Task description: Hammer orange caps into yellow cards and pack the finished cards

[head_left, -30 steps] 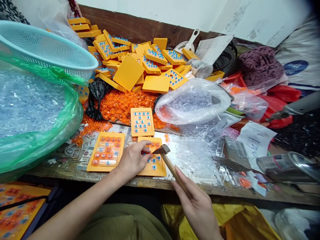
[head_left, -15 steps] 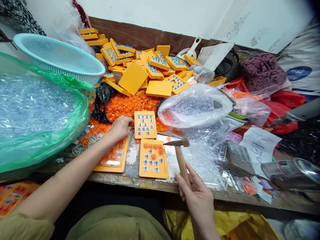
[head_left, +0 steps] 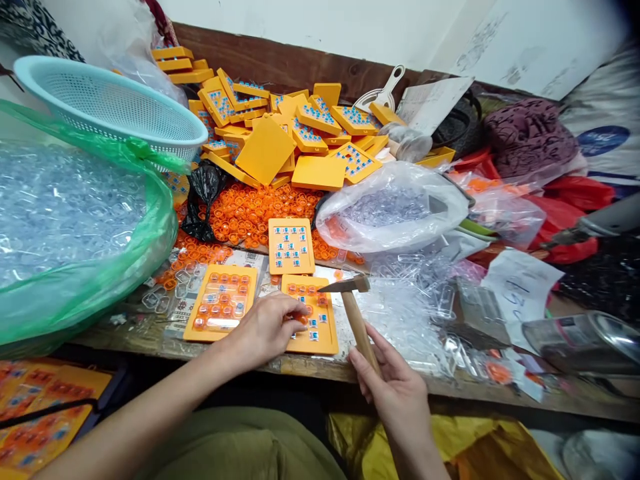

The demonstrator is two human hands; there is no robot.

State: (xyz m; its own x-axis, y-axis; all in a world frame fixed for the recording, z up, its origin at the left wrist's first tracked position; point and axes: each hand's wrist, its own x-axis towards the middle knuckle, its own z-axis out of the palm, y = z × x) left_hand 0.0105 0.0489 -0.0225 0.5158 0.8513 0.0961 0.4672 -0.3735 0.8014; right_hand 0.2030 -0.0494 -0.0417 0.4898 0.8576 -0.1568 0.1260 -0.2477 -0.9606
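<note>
My right hand (head_left: 393,380) is closed round the wooden handle of a hammer (head_left: 361,320), its metal head over the upper right of a yellow panel (head_left: 327,340). Orange rings sit along that panel's top and right side; small blue-and-white pieces show lower down. Over the panel's left part is my left hand (head_left: 273,327), thumb and fingers pinched at an orange ring (head_left: 303,317). Behind lies a second yellow panel (head_left: 291,268) with only blue pieces. To the left, another yellow panel (head_left: 220,301) carries orange rings and a clear strip.
Orange rings (head_left: 250,213) are heaped behind the panels, below a pile of yellow panels (head_left: 265,150). A green bag (head_left: 160,213) of clear pieces and a blue basket (head_left: 125,120) stand left. A white bag (head_left: 330,227) and clear plastic parts (head_left: 405,293) lie right.
My left hand has moved from the orange ring heap toward me and right, onto the near panel. The hammer has shifted slightly left, still in my right hand.
</note>
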